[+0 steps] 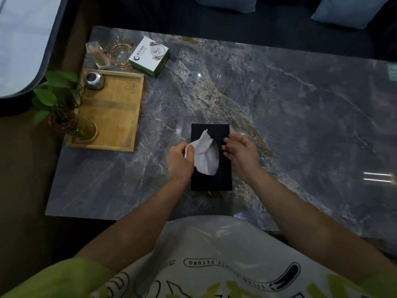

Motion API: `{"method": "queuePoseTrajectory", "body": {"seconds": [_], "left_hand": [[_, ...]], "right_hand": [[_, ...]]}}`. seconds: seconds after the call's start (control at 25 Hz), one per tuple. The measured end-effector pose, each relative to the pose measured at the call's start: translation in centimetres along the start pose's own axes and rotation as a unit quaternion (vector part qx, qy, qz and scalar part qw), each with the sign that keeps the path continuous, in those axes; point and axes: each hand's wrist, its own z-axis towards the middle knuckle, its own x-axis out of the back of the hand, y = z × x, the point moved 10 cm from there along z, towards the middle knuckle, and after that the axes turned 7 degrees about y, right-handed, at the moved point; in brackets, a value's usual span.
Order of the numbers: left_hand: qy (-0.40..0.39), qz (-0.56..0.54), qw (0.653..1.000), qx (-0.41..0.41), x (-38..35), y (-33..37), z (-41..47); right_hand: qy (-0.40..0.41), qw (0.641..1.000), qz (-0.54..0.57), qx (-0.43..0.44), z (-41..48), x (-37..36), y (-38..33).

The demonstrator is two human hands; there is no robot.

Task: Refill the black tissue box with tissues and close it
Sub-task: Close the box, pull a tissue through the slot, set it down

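Observation:
The black tissue box (214, 181) lies flat on the grey marble table (300, 125), near its front edge, with its lid on. A white tissue (205, 154) sticks up out of the oval slot in the top. My left hand (179, 161) pinches the tissue's left edge between thumb and fingers. My right hand (240, 152) rests at the box's right side, fingers spread and touching the top edge, holding nothing.
A wooden tray (116, 125) at the left carries a metal jar (94, 80) and a vase with a green plant (64, 112). Behind it stand a green-and-white carton (149, 57) and glassware (119, 51). A dark sofa with cushions runs along the far side.

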Motion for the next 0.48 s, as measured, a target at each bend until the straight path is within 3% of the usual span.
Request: {"method": "queuePoseTrajectory", "body": {"seconds": [0.24, 0.48], "left_hand": [[-0.01, -0.012, 0.998, 0.065, 0.5, -2.4, -0.5], [-0.098, -0.087, 0.979, 0.158, -1.9, -3.4, -1.2]], "right_hand": [[0.048, 0.989, -0.132, 0.047, 0.5, 3.0, 1.1], [-0.094, 0.977, -0.185, -0.048, -0.2, 0.4, 4.3]]}}
